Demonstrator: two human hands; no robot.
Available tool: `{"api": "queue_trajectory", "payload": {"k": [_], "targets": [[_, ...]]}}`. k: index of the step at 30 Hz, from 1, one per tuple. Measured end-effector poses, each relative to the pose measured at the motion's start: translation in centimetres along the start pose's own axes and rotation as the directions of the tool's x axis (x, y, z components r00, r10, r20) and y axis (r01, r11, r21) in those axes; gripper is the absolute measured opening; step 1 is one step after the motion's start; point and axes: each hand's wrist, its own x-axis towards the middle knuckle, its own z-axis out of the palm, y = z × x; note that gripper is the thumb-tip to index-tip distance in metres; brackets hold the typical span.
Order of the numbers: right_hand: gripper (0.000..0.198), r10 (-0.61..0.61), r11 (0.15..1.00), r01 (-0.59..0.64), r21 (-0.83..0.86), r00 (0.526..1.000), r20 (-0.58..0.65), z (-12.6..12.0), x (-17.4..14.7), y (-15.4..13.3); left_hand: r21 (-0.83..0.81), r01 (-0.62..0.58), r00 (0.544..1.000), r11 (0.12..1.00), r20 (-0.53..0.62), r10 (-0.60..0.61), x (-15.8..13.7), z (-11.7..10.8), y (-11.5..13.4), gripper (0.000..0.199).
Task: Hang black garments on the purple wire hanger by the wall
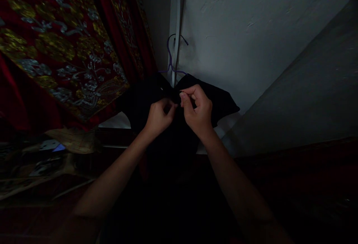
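A dark short-sleeved shirt (220, 94) hangs on a thin purple hanger (169, 55), its collar spread in a V. Both of my hands are at the shirt's front, just below the collar. My left hand (160, 115) is closed, with thumb and forefinger pinching at the shirt's front. Close beside it, my right hand (198, 109) is also pinched, thumb against forefinger at the other side of the opening. The dim light hides exactly what bit of the shirt lies between the fingertips. A small pale spot shows on the collar at the left.
A red cloth (84, 50) with gold and silver sequin embroidery hangs at the left. Behind the shirt stand a pale wall (237, 31) and a narrow vertical post (176, 12) that bears the hanger. Cluttered items (56, 154) lie low at the left, blurred and dark.
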Motion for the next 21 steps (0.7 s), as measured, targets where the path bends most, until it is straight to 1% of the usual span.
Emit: {"api": "queue_trajectory", "payload": {"k": [2, 4, 6, 7, 8, 9, 11, 13, 14, 15, 16, 17, 18, 19, 21], "targets": [[0.014, -0.009, 0.999, 0.012, 0.034, 0.995, -0.104, -0.6, 0.9, -0.7, 0.062, 0.056, 0.991, 0.997, 0.119, -0.063, -1.5, 1.1, -1.6, 0.013], [0.015, 0.014, 0.997, 0.002, 0.074, 0.977, -0.214, -2.1, 1.6, -1.3, 0.058, 0.084, 0.973, 0.995, 0.209, -0.094, -3.6, 1.9, -3.1, 0.017], [0.015, 0.057, 0.992, -0.017, 0.128, 0.949, -0.310, -4.2, 1.6, -1.6, 0.034, 0.102, 0.958, 0.994, 0.266, -0.107, -5.6, 2.2, -4.1, 0.021], [0.015, 0.086, 0.986, -0.028, 0.166, 0.932, -0.352, -5.4, 1.3, -1.6, 0.020, 0.117, 0.956, 0.993, 0.269, -0.118, -6.2, 2.1, -4.3, 0.023], [0.014, 0.124, 0.976, -0.041, 0.215, 0.913, -0.389, -6.6, 0.9, -1.5, -0.001, 0.138, 0.961, 0.990, 0.242, -0.133, -6.4, 1.7, -4.5, 0.024], [0.013, 0.176, 0.960, -0.063, 0.273, 0.893, -0.414, -7.9, 0.2, -1.4, -0.030, 0.157, 0.972, 0.987, 0.182, -0.149, -6.2, 1.3, -4.5, 0.026], [0.010, 0.340, 0.897, -0.160, 0.412, 0.845, -0.413, -10.2, -1.5, -1.0, -0.112, 0.168, 0.985, 0.979, -0.012, -0.171, -4.4, 0.0, -4.4, 0.035], [0.008, 0.533, 0.770, -0.269, 0.579, 0.770, -0.352, -11.8, -3.5, -0.3, -0.185, 0.123, 0.967, 0.975, -0.201, -0.160, -1.5, -1.4, -4.2, 0.040], [0.008, 0.605, 0.694, -0.288, 0.660, 0.730, -0.319, -12.3, -4.6, 0.1, -0.198, 0.090, 0.957, 0.976, -0.256, -0.140, 0.2, -2.0, -4.2, 0.039], [0.009, 0.655, 0.626, -0.283, 0.727, 0.696, -0.293, -12.5, -5.7, 0.7, -0.189, 0.051, 0.953, 0.981, -0.284, -0.104, 1.8, -2.6, -4.2, 0.038], [0.010, 0.684, 0.577, -0.263, 0.773, 0.674, -0.281, -12.5, -6.8, 1.4, -0.170, 0.013, 0.954, 0.985, -0.293, -0.064, 3.2, -3.0, -4.1, 0.036], [0.010, 0.698, 0.549, -0.246, 0.798, 0.661, -0.276, -12.2, -8.0, 2.1, -0.161, -0.011, 0.957, 0.987, -0.288, -0.037, 4.3, -3.3, -4.1, 0.034], [0.010, 0.706, 0.541, -0.248, 0.804, 0.653, -0.274, -11.8, -9.2, 3.0, -0.176, -0.019, 0.961, 0.984, -0.275, -0.030, 5.1, -3.6, -4.1, 0.032], [0.010, 0.714, 0.542, -0.263, 0.798, 0.645, -0.272, -11.3, -10.3, 3.9, -0.226, -0.009, 0.963, 0.974, -0.263, -0.052, 5.7, -3.7, -4.2, 0.030], [0.009, 0.732, 0.543, -0.320, 0.777, 0.633, -0.251, -10.1, -12.5, 5.5, -0.404, 0.045, 0.954, 0.914, -0.254, -0.159, 5.9, -3.9, -4.3, 0.027]]}}
